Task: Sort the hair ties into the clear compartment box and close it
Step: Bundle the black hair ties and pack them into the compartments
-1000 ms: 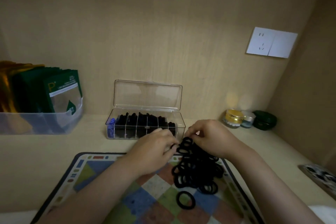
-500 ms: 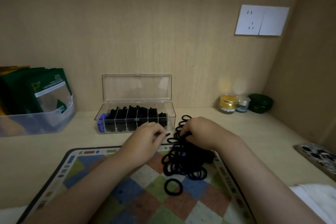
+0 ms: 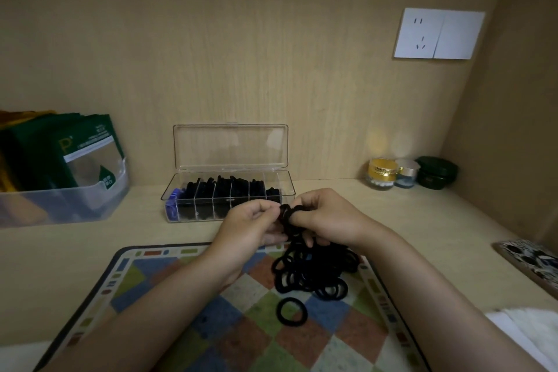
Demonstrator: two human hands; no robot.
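A clear compartment box (image 3: 287, 183) stands open against the back wall, its lid (image 3: 230, 146) upright. Black hair ties fill most of its compartments and blue ones (image 3: 172, 208) lie at the left end. A pile of black hair ties (image 3: 314, 275) lies on the patterned mat, with a single tie (image 3: 292, 311) apart in front. My left hand (image 3: 250, 226) and my right hand (image 3: 329, 217) meet just above the pile. Both pinch a small stack of black ties (image 3: 285, 214) between the fingers.
A clear bin (image 3: 60, 202) with green packets stands at the left. Three small jars (image 3: 407, 174) sit at the back right corner. A patterned case (image 3: 531, 260) lies at the right edge, a white cloth (image 3: 525, 332) below it. The checkered mat (image 3: 181, 311) covers the front.
Both hands have lifted slightly off the pile and gathered several black ties into a small stack held between them. The camera view has shifted a little.
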